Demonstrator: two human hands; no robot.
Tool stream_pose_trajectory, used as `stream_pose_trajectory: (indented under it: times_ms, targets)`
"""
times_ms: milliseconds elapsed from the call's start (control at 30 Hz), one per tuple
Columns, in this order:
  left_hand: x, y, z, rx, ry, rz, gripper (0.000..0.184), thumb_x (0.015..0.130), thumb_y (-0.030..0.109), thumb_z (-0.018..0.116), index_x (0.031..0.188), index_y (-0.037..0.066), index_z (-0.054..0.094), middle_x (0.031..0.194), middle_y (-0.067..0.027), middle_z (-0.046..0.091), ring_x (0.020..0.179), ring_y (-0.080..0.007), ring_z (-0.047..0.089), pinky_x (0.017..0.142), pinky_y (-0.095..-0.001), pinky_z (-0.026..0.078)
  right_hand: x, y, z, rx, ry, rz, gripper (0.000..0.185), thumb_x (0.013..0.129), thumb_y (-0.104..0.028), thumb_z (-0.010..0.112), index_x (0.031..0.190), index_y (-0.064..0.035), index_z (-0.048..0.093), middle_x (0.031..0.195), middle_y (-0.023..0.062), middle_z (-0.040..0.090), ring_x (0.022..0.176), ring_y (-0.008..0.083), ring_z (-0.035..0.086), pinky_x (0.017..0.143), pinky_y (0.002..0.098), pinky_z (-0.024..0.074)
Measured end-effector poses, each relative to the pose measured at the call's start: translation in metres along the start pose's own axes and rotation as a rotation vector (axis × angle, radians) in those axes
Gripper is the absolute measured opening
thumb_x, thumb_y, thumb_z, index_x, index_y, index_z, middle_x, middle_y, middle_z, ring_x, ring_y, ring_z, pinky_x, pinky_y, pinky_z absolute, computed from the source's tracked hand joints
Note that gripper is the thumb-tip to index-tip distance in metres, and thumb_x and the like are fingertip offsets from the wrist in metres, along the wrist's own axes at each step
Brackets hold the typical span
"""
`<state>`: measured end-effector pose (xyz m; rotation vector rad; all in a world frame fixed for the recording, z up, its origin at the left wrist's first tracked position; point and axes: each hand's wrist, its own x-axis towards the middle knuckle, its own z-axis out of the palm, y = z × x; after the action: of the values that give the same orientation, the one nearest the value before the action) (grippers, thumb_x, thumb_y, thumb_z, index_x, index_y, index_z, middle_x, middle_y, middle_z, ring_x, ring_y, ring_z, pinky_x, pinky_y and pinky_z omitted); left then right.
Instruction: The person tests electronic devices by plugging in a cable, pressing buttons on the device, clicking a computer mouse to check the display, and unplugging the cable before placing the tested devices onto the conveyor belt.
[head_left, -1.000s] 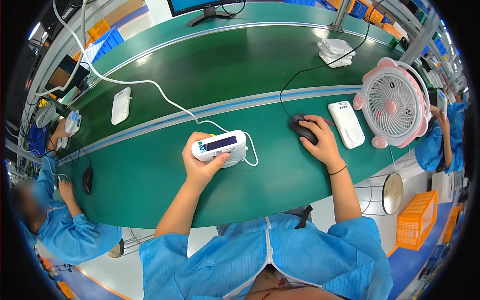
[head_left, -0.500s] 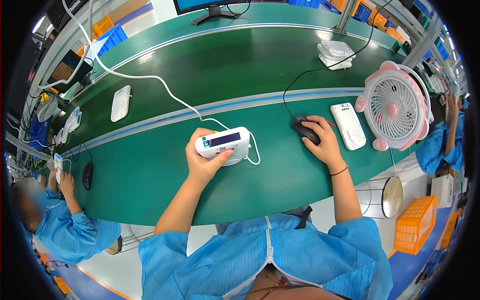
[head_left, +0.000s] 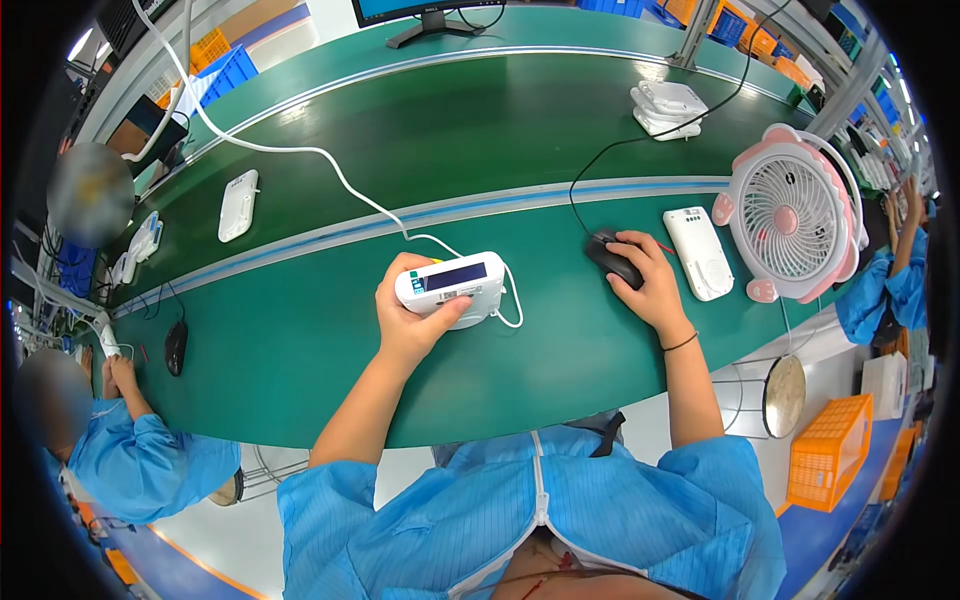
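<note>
A white device (head_left: 480,284) with a dark display strip is gripped in my left hand (head_left: 408,312), thumb across its front face. A white cable (head_left: 350,187) runs over the bench to it, and a loop hangs at its right side. My right hand (head_left: 648,283) lies over a black mouse (head_left: 612,257) on the green bench, fingers curled on it. Just right of that hand lies another white device (head_left: 699,252), flat, with a round part at its lower end.
A pink and white fan (head_left: 787,220) stands at the right. White devices are stacked (head_left: 668,108) at the back right; another (head_left: 238,206) lies back left. Co-workers sit at the left (head_left: 150,455) and right. A second mouse (head_left: 175,348) lies left. A monitor (head_left: 430,20) stands behind.
The bench view has shifted slightly. My left hand and its device sit a little further right; my right hand stays on the mouse. The left co-worker's hands have come together around a white device.
</note>
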<state>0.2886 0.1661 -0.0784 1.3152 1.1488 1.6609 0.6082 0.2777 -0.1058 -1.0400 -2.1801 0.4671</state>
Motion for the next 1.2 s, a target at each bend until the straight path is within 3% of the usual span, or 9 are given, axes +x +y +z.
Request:
stream_pose_trajectory:
  times_ms: [600,867,1067,1200]
  targets:
    - [0.0015,-0.0023,0.0010,-0.051,0.024,-0.015,0.038,0.071,0.007,0.083,0.097,0.003,0.056,0.094,-0.0081,0.066,0.086,-0.0147,0.065,0.076,-0.0289,0.052,0.0018,0.0003,-0.0002,0.014,-0.009,-0.007,0.040,0.070,-0.008,0.072,0.109,-0.0064,0.065,0.120,0.0126,0.058,0.109,0.0328,0.057,0.094,0.0385,0.0472]
    - [0.0053,-0.0033,-0.0062,0.094,0.007,0.041,0.043,0.068,0.017,0.086,0.096,0.005,0.056,0.089,-0.0053,0.065,0.084,-0.0139,0.064,0.075,-0.0288,0.050,0.0024,0.0011,0.0054,0.012,-0.048,-0.008,0.040,0.071,-0.004,0.069,0.111,-0.0030,0.063,0.123,0.0144,0.055,0.111,0.0336,0.055,0.097,0.0386,0.0443]
    - [0.0056,-0.0055,-0.0069,0.043,-0.014,0.022,0.042,0.068,0.012,0.086,0.097,0.007,0.056,0.090,-0.0037,0.065,0.085,-0.0106,0.062,0.075,-0.0271,0.049,0.0025,-0.0029,0.0039,-0.003,-0.058,0.008,0.040,0.071,-0.003,0.068,0.111,-0.0033,0.063,0.123,0.0139,0.055,0.112,0.0332,0.055,0.097,0.0382,0.0439]
    - [0.0048,-0.0048,-0.0075,0.026,-0.008,-0.011,0.043,0.069,0.018,0.086,0.097,0.007,0.056,0.089,-0.0048,0.065,0.085,-0.0147,0.065,0.074,-0.0289,0.051,0.0018,-0.0013,0.0047,0.005,-0.057,0.010,0.041,0.071,-0.004,0.068,0.111,-0.0033,0.063,0.123,0.0135,0.055,0.113,0.0330,0.054,0.097,0.0384,0.0435]
